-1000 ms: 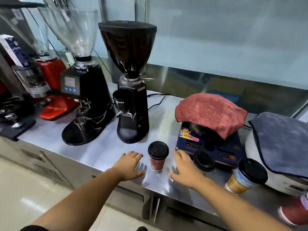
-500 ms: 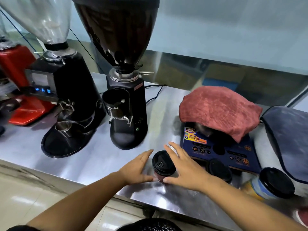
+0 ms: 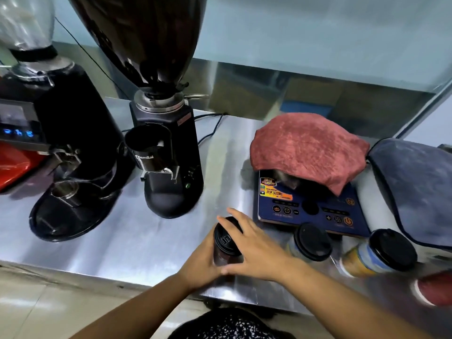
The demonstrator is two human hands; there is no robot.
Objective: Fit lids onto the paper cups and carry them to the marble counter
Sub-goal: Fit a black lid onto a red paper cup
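"On the steel table (image 3: 146,250) before you, the biggest thing is the dark-hopper grinder (image 3: 168,167), straight ahead. The clear-hopper grinder (image 3: 73,148) stands just left of it, and a red machine (image 3: 12,165) shows at the far left edge."

"Right of those, you have a red cloth (image 3: 308,148) draped over something on the blue cooker panel (image 3: 310,211). A blue-grey cloth (image 3: 420,189) covers a pale appliance beside it."

"Now the cups. Your red paper cup (image 3: 223,260) is near the table's front edge, in front of the dark-hopper grinder and left of the panel. Whether its base sits on the table, you cannot tell from this view."

"Your left hand (image 3: 200,263) grips that cup from its left side, its fingers hidden behind it."

"Your right hand (image 3: 252,250) lies over the top, fingers stretched across the black lid (image 3: 227,237) and thumb low at the cup's front, touching your left hand."

"That lid is seated on the cup's rim."

"Further right, the middle lidded cup (image 3: 311,242) stands just in front of the panel. The right lidded cup (image 3: 376,255) is beside it, both with black lids on."

"A blurred red cup (image 3: 433,288) sits at the far right edge, well apart from your hands."
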